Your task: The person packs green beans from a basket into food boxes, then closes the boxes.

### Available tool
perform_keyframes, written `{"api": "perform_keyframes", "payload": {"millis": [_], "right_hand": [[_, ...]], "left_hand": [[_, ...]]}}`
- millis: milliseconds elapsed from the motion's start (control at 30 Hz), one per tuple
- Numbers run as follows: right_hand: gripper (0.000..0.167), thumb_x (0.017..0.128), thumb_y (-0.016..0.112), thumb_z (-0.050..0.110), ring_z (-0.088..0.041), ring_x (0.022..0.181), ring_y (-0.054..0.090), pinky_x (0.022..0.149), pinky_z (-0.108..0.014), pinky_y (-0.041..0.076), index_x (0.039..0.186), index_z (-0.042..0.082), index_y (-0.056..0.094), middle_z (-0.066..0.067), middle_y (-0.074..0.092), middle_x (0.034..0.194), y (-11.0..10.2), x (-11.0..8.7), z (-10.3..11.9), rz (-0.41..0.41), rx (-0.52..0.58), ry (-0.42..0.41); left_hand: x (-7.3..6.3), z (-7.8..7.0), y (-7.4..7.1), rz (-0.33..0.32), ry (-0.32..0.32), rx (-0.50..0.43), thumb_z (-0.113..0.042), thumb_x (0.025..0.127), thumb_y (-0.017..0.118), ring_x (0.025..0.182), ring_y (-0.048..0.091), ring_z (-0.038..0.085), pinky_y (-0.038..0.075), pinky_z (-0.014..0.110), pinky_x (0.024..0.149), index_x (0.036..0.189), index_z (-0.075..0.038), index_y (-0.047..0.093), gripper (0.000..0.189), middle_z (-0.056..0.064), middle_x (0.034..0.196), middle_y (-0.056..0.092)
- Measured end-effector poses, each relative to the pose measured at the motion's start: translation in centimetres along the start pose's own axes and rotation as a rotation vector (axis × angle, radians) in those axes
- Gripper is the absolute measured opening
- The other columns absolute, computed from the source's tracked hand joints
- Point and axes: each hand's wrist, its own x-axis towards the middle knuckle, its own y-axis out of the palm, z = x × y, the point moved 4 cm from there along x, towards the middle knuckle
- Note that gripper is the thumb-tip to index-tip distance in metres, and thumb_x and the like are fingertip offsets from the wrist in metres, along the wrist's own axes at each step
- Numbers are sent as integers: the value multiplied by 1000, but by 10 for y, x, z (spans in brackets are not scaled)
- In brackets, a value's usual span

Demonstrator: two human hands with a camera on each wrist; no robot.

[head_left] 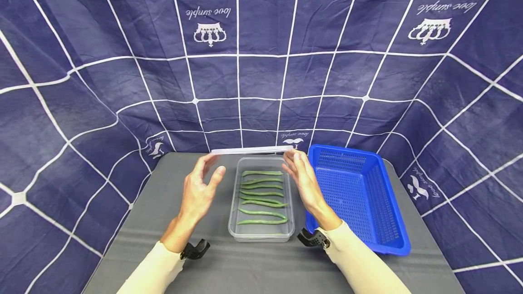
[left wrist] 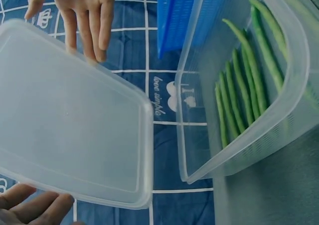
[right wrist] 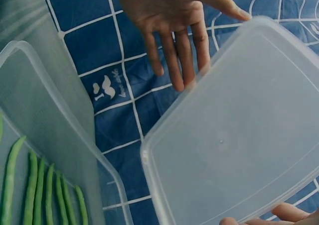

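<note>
A translucent plastic lid (head_left: 251,150) hangs between both hands, seen edge-on in the head view above the container's far end. My left hand (head_left: 198,192) supports its left edge, with long straight fingers touching it in the right wrist view. My right hand (head_left: 302,180) is at the opposite edge, its extended fingers meeting the rim in the left wrist view. Below them, a clear rectangular container (head_left: 261,238) stands uncovered on the table. Several green beans (head_left: 261,193) lie crosswise in it, roughly side by side. The lid's broad face (left wrist: 70,115) shows in both wrist views.
A blue perforated basket (head_left: 369,185) stands right of the container, close beside my right forearm. The grey tabletop (head_left: 151,203) extends left and in front. Dark blue cloth with white grid lines (head_left: 261,76) hangs behind and along both sides.
</note>
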Motion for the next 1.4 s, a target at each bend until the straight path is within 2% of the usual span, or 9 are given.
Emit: {"api": "perform_keyframes", "payload": {"millis": [300, 433, 600, 733, 833, 900, 967, 1100, 1400], "right_hand": [[89, 125, 20, 62, -57, 173, 36, 144, -59, 29, 171, -13, 31, -42, 40, 179, -12, -10, -11, 24, -22, 48], [74, 127, 22, 49, -53, 175, 34, 146, -62, 24, 166, -12, 35, -36, 35, 184, -16, -16, -18, 26, -47, 110], [54, 124, 40, 30, -46, 177, 31, 146, -69, 19, 159, -10, 42, -28, 25, 191, -21, -23, -27, 2, -99, 169], [54, 117, 48, 19, -20, 154, 58, 135, -36, 44, 164, -9, 41, -30, 39, 184, -25, -28, -33, 0, -112, 189], [59, 111, 51, 10, -17, 145, 64, 117, -15, 48, 166, -9, 40, -34, 50, 176, -27, -32, -40, 4, -133, 201], [61, 108, 53, 6, -30, 155, 62, 124, -22, 47, 166, -9, 41, -35, 51, 175, -26, -35, -44, 3, -158, 207], [61, 107, 54, 2, -44, 171, 45, 139, -35, 39, 165, -11, 42, -36, 45, 180, -25, -37, -48, 1, -187, 210], [60, 106, 53, -2, -47, 183, 11, 147, -59, 11, 165, -13, 43, -35, 25, 188, -20, -41, -53, 6, -212, 209], [60, 110, 48, -4, -51, 182, 10, 147, -64, 9, 169, -12, 42, -35, 18, 191, -14, -49, -58, -27, -309, 219]], "left_hand": [[-9, 11, 11, 125, 52, -48, -16, 110, 75, 150, 70, 44, 42, 8, 123, 155, -3, 64, 49, 18, 165, 70], [-13, 20, 15, 175, 69, -68, -21, 111, 75, 152, 68, 47, 41, 6, 122, 153, -1, 61, 49, 21, 170, 65], [-21, 31, 18, 250, 82, -64, -26, 110, 78, 154, 66, 48, 40, 6, 122, 153, 0, 57, 55, 23, 175, 58], [-27, 40, 20, 334, 73, -49, -21, 106, 81, 156, 64, 48, 39, 8, 123, 162, -3, 52, 65, 23, 178, 53], [-31, 45, 21, 392, 69, -5, -21, 104, 84, 157, 64, 47, 38, 11, 126, 171, -6, 46, 78, 20, 178, 55], [-34, 49, 21, 426, 73, 37, -25, 103, 86, 158, 64, 45, 39, 19, 130, 176, -9, 42, 87, 18, 178, 56], [-36, 52, 22, 458, 75, 68, -28, 101, 89, 160, 62, 43, 42, 30, 133, 179, -10, 38, 95, 17, 177, 58], [-40, 58, 24, 505, 91, 120, -34, 97, 93, 163, 59, 42, 47, 54, 134, 183, -12, 34, 107, 18, 178, 56], [-51, 69, 28, 577, 105, 189, -41, 93, 97, 165, 55, 47, 48, 70, 129, 185, -13, 32, 116, 19, 187, 41]]}}
